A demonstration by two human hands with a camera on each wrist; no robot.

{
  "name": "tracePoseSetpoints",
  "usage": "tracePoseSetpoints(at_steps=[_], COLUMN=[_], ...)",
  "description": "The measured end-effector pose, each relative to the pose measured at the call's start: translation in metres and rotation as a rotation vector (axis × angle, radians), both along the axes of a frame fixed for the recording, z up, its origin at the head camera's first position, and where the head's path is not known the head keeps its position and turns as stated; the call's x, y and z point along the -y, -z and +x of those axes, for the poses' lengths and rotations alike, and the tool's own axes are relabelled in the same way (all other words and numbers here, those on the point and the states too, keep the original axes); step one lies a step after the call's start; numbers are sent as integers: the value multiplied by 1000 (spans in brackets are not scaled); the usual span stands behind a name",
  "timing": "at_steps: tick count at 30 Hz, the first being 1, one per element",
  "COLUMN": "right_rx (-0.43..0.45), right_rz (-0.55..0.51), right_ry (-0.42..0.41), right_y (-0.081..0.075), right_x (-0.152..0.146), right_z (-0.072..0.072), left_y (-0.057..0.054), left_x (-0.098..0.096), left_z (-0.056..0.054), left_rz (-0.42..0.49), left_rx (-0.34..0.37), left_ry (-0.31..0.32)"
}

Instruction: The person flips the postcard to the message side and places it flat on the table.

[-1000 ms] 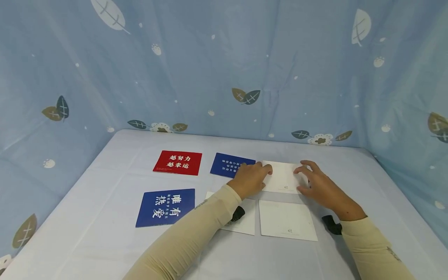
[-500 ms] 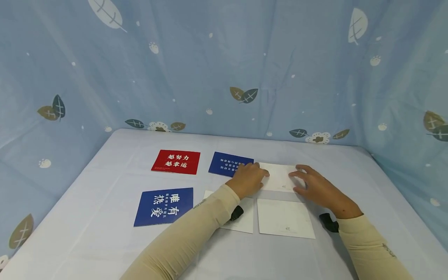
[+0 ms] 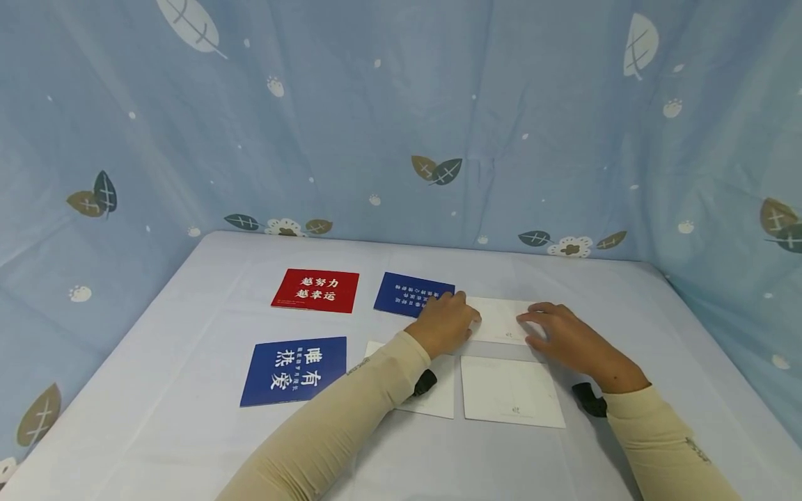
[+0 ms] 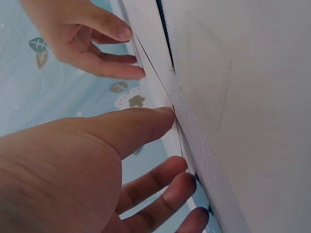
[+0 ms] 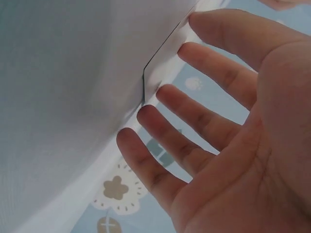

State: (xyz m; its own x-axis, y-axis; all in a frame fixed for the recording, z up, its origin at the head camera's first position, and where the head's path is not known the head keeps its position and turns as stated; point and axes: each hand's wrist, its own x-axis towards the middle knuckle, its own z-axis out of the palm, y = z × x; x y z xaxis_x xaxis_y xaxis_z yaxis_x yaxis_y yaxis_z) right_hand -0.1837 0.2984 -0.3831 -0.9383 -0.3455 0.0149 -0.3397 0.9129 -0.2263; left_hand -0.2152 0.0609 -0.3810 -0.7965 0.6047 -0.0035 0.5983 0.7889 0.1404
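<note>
A blank white card (image 3: 498, 321) with a tiny mark lies on the white table between my two hands. At its left edge rests my left hand (image 3: 443, 323), thumb and fingertips right at the border. My right hand (image 3: 573, 342) is at its right edge with fingers loosely extended; the right wrist view shows the thumb (image 5: 233, 31) by the card's rim. Behind the left hand, a blue card (image 3: 410, 291) with white characters is partly covered. Another white card (image 3: 514, 391) lies just in front. A third white card (image 3: 442, 393) is partly hidden by my left forearm.
A red card (image 3: 316, 291) with white characters lies at the back left, and a larger-lettered blue card (image 3: 263, 376) in front of it. Dark wrist-camera mounts sit under both wrists. A blue leaf-patterned curtain (image 3: 351, 125) stands behind the table.
The white card's far edge has come down toward me, so it now lies lower between the hands. My right hand has shifted slightly left and nearer me; the left hand is almost unmoved.
</note>
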Motion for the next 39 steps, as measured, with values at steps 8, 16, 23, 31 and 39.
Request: tracePoseSetpoints(at_steps=[8, 16, 23, 31, 39], right_rx=[2, 30, 18, -14, -39], right_rz=[12, 19, 40, 60, 1], right_ry=[-81, -102, -112, -103, -128], right_y=[-3, -2, -1, -1, 1], right_x=[3, 5, 5, 3, 5], right_z=[3, 3, 4, 7, 7], left_y=[-4, -6, -21, -31, -22], left_x=[0, -1, 13, 55, 99], left_z=[2, 4, 3, -9, -23], left_rz=[-7, -14, 84, 78, -24], left_rx=[4, 21, 23, 42, 140], left_ry=[-10, -9, 24, -8, -116])
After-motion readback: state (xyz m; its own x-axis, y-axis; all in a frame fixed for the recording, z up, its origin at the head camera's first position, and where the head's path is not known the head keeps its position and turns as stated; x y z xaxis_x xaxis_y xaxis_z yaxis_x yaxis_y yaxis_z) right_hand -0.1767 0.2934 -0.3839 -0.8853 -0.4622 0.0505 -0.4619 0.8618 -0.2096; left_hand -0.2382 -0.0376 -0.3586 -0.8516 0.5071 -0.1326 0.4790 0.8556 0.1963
